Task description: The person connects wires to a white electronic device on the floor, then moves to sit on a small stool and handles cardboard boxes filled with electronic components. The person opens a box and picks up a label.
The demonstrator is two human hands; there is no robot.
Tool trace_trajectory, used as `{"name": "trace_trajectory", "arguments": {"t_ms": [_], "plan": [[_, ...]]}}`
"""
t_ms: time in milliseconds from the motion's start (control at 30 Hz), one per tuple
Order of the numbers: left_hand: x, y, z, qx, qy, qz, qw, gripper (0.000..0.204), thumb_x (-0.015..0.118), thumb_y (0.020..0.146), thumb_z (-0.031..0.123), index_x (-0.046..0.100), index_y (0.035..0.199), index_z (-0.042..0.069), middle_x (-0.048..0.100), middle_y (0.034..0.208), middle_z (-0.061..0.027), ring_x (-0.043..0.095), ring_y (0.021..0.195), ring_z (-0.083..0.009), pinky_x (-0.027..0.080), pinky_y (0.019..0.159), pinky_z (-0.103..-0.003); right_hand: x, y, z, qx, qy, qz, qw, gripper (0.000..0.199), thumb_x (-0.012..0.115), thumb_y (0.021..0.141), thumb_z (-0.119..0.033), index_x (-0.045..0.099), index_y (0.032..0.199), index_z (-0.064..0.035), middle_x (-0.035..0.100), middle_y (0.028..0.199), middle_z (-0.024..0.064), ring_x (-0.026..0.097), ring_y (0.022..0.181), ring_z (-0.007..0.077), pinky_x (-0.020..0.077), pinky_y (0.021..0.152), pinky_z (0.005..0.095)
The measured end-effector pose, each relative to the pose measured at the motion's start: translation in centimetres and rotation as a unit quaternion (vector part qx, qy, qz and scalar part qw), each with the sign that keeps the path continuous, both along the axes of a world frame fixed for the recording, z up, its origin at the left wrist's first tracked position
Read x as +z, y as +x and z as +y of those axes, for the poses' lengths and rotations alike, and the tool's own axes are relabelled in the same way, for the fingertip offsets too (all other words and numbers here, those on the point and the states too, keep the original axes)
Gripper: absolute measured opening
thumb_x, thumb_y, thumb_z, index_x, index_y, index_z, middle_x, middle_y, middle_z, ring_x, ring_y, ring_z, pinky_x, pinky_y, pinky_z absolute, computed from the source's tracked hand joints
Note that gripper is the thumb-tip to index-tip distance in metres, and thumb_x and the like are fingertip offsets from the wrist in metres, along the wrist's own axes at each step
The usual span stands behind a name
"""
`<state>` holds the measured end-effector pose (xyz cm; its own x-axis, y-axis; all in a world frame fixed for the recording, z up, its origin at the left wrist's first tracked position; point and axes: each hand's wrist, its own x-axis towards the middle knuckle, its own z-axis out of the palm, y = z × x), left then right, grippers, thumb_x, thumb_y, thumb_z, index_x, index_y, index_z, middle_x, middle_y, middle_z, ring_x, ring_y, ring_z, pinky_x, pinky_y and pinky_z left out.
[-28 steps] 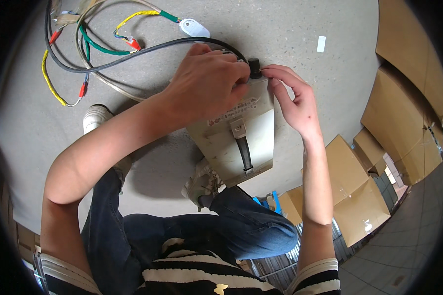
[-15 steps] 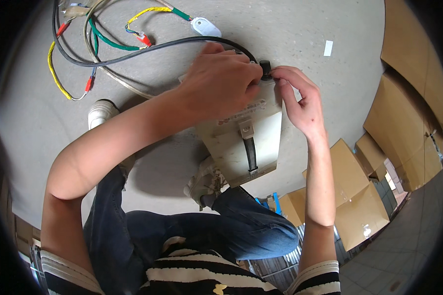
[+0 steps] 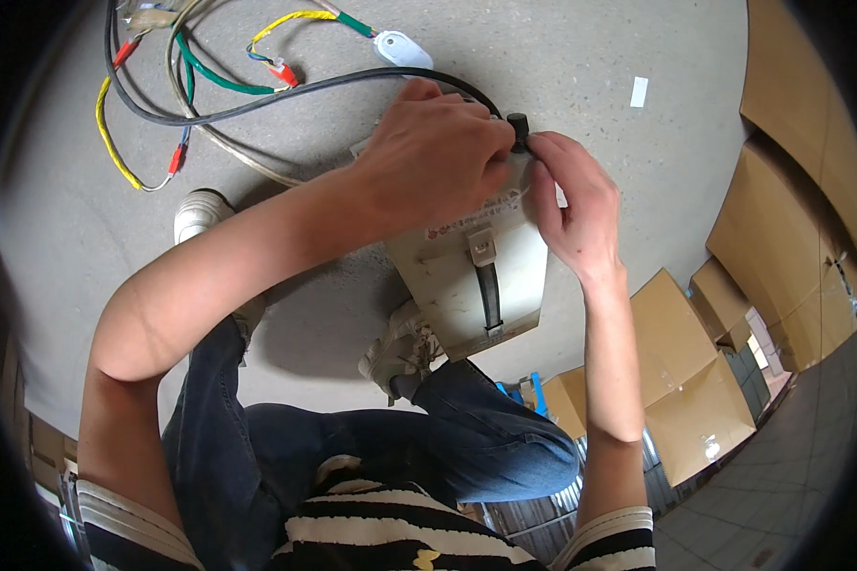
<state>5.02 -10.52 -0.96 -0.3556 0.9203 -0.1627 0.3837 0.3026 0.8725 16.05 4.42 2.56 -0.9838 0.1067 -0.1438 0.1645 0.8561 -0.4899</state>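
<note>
A pale metal box (image 3: 438, 276) with a black strap handle (image 3: 488, 298) stands on the floor in front of me. At its far end a short black knob-like fitting (image 3: 517, 130) sticks up, and a black cable (image 3: 371, 78) runs in beside it. My left hand (image 3: 438, 152) is closed over that end, its fingers curled against the fitting's left side; they hide whatever they grip. From the right, my right hand (image 3: 578, 195) reaches with bent fingers to the fitting's lower right side. Anything small between its fingertips cannot be made out.
On the floor at the upper left lie a pale cable (image 3: 229, 150), yellow and green sleeved wires with red connectors (image 3: 176, 159), and a white oval plastic piece (image 3: 403, 50). Cardboard boxes (image 3: 700, 381) crowd the right side. A shoe (image 3: 397, 352) rests beside the metal box.
The whole view has shifted slightly. Both hands stay at the black fitting; my right hand has turned a little, its thumb sitting slightly lower.
</note>
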Motion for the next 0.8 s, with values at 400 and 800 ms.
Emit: {"name": "trace_trajectory", "arguments": {"t_ms": [400, 800], "plan": [[0.2, -0.2, 0.2, -0.019, -0.018, 0.011, 1.0, 0.013, 0.055, 0.076, 0.019, 0.057, 0.081, 0.007, 0.056, 0.076, -0.0062, 0.055, 0.079, -0.0231, 0.032, 0.083, -0.038, 0.9, -0.6, -1.3, 0.053, 0.125, -0.008, 0.991, 0.019, 0.056, 0.071, -0.006, 0.056, 0.089, -0.0024, 0.056, 0.081, 0.0104, 0.056, 0.07, 0.0276, 0.0449, 0.06, 0.0357], [0.2, 0.0, 0.1, 0.007, -0.002, 0.02, 1.0, 0.014, 0.054, 0.075, 0.021, 0.06, 0.076, 0.008, 0.06, 0.075, -0.0055, 0.057, 0.081, -0.0203, 0.034, 0.08, -0.036, -0.3, -3.7, 3.0, -0.134, -0.266, -0.248, 0.922, 0.024, 0.052, 0.084, -0.016, 0.06, 0.098, 0.0014, 0.061, 0.075, 0.0046, 0.052, 0.068, 0.0085, 0.0433, 0.065, 0.0231]]}}
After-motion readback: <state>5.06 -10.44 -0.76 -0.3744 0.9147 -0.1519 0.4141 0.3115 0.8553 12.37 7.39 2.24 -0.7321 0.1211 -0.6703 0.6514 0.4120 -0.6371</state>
